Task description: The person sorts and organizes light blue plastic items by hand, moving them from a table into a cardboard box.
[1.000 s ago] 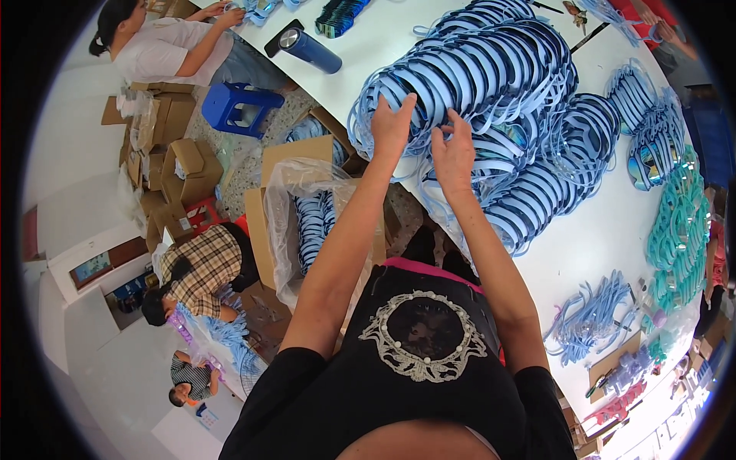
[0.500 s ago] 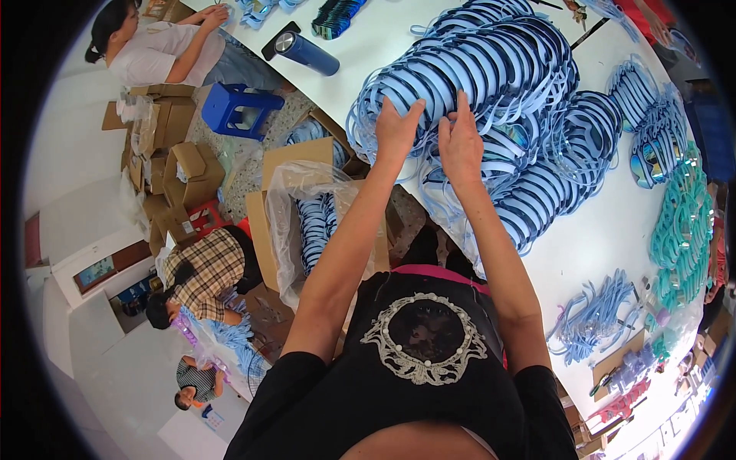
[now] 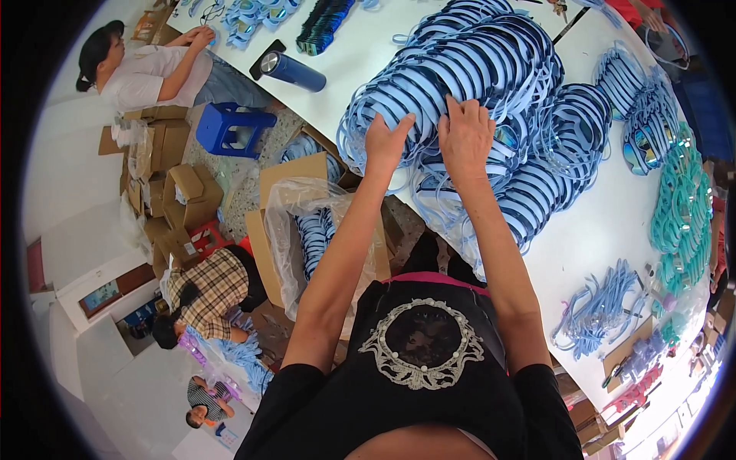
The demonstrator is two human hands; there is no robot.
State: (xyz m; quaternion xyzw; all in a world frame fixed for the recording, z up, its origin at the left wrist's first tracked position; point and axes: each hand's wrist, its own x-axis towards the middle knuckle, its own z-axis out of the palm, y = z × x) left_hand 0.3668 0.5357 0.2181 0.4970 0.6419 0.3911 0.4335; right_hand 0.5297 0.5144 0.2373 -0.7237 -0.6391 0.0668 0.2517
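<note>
A long row of nested blue goggles (image 3: 429, 88) with dark edges and pale blue straps lies on the white table in front of me. My left hand (image 3: 389, 144) grips the near left end of this row, thumb along the top and the other fingers hidden among the straps. Against the row's near side, my right hand (image 3: 466, 142) has its fingers bent over the goggles' edges. Below and right of my right hand lies a second row of blue goggles (image 3: 537, 195), partly covered by loose straps.
An open carton (image 3: 268, 218) lined with clear plastic holds more goggles at my left. On the table stand a blue bottle (image 3: 293, 70), teal goggles (image 3: 681, 207) and a strap bundle (image 3: 602, 314). A blue stool (image 3: 234, 129) and several co-workers are around.
My right hand has gone from pointing fingers to fingers curled over the goggles. My left hand has shifted slightly left and down in view. The whole view has moved a little.
</note>
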